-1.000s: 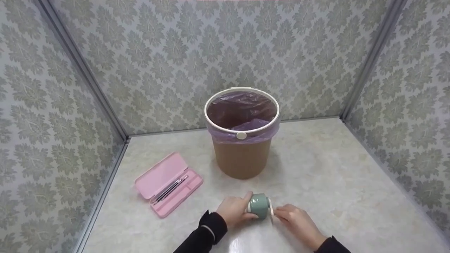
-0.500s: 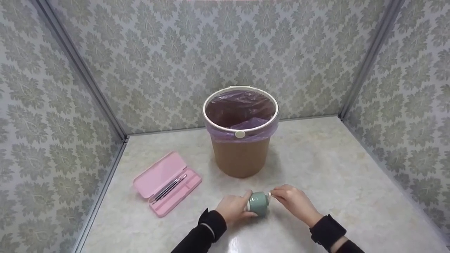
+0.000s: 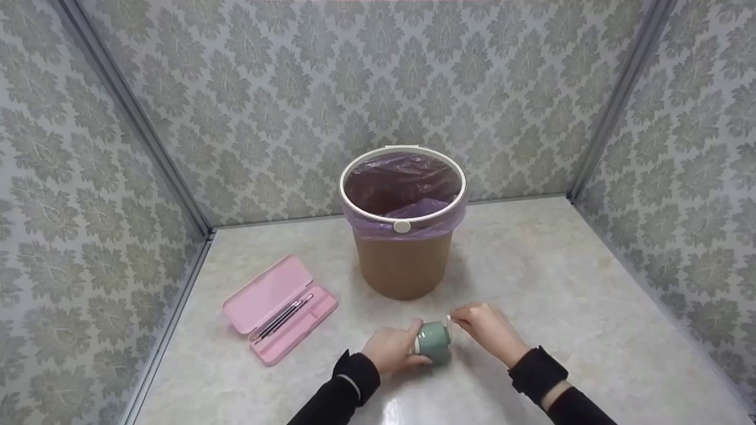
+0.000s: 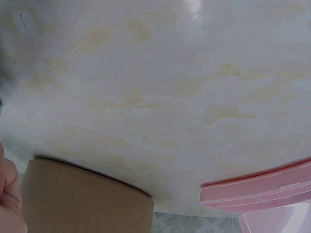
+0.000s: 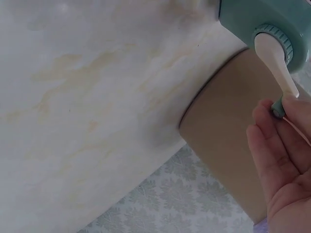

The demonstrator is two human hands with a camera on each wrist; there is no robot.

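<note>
My left hand (image 3: 390, 349) grips a green hand-crank pencil sharpener (image 3: 434, 343) from its left side, thumb on top. The sharpener lies on its side close over the table, with its crank end turned to the right. On that end, the right wrist view shows a white crank handle (image 5: 275, 63) tipped by a small green knob (image 5: 277, 108). Thumb and fingers of my right hand (image 3: 489, 332) pinch the knob. Only a bit of the left hand shows at the edge of the left wrist view, and its palm side is hidden.
Behind the hands stands a brown bin (image 3: 403, 265) with a white rim and a purple liner bag (image 3: 434, 227). To the left, an opened pink pencil case (image 3: 269, 295) holds several dark pencils (image 3: 282, 320). Patterned panels (image 3: 283, 118) enclose the table on three sides.
My right hand has moved up and slightly left, swinging the crank from the near side to the far side. The left hand keeps its hold on the sharpener almost unmoved.
</note>
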